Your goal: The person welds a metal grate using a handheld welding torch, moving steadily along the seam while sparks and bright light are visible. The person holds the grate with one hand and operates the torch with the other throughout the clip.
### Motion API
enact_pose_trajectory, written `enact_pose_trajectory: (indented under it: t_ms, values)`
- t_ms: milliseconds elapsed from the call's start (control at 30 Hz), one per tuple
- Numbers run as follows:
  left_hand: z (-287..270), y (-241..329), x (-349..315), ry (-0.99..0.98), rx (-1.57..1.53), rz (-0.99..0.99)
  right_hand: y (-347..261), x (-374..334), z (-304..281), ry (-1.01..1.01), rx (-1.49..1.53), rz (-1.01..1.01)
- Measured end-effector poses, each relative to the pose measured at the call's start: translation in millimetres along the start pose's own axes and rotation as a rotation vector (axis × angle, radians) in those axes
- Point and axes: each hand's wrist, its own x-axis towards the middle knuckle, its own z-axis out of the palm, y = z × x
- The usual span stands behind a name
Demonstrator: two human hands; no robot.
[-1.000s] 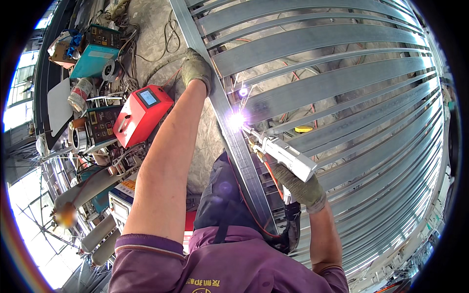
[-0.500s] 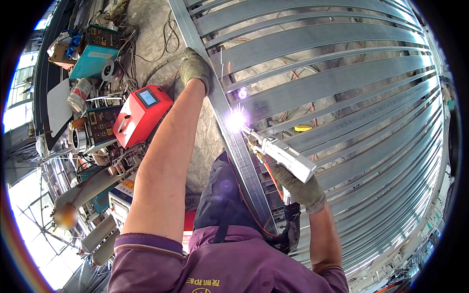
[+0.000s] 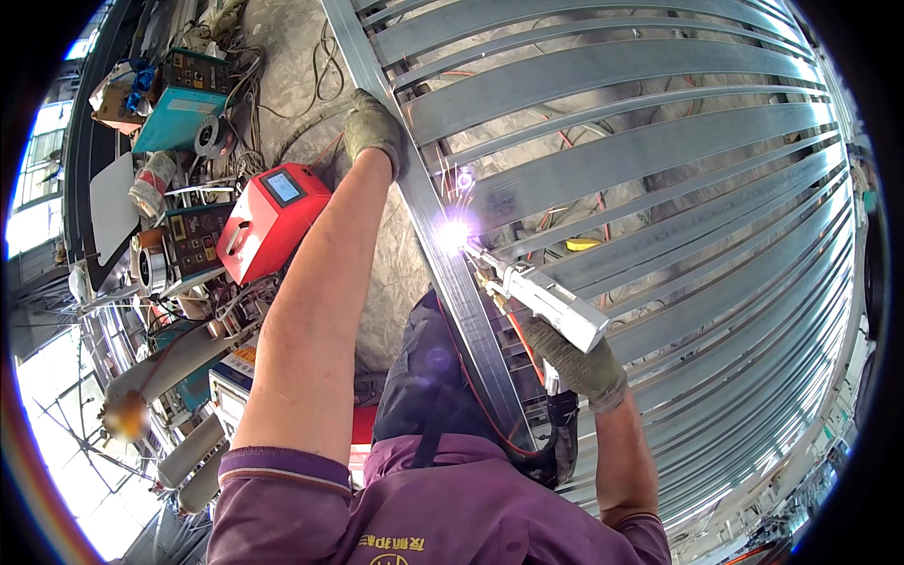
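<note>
My right hand (image 3: 586, 363), in a green-grey work glove, is wrapped around the grip of a white welding gun (image 3: 556, 303). The gun's nozzle points up and left at a bright arc (image 3: 454, 234) burning where a slat meets the long side rail (image 3: 428, 202) of a grey metal frame. Farther up that rail, my left hand (image 3: 371, 132), gloved too, is closed over its edge, with the fingertips partly hidden. Wide and narrow metal slats (image 3: 621, 165) run from the rail toward the right. Glare hides the nozzle tip and the joint.
A red box-shaped machine (image 3: 273, 221) with a small screen stands left of my left forearm. Beyond it are a teal machine (image 3: 179, 118), wire spools and tangled cables. An orange hose (image 3: 520, 331) runs beside the gun. Something yellow (image 3: 582, 245) lies below the slats.
Sparks now fly higher above the arc in thin streaks. My left hand and the rail appear slightly farther left in view. My right hand keeps its hold on the gun.
</note>
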Motion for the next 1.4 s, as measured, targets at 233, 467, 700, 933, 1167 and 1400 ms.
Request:
enact_pose_trajectory:
  t_ms: [233, 467, 700, 933, 1167, 1400]
  values:
    - [4.9, -3.4, 8.7, -0.008, 0.019, -0.022, -0.5, -2.1, -0.3, -0.002, 0.041, 0.055]
    - [13.6, -11.2, 18.2, 0.02, 0.053, 0.045, -2.1, 1.2, 0.1, 0.02, 0.058, 0.101]
    - [31.8, -29.5, 47.1, -0.077, 0.523, 0.279, 8.5, 4.2, 2.7, 0.048, -0.039, -0.081]
    - [27.5, -18.9, 41.4, -0.101, 0.131, 0.053, 4.3, -0.7, -0.4, 0.047, -0.039, -0.007]
    - [22.9, -16.2, 37.1, -0.027, -0.091, 0.018, 32.4, -4.1, 0.1, 0.083, -0.055, -0.123]
    - [5.9, -8.2, 13.3, 0.012, -0.136, 0.029, -9.8, -21.0, 12.8, 0.153, 0.052, 0.112]
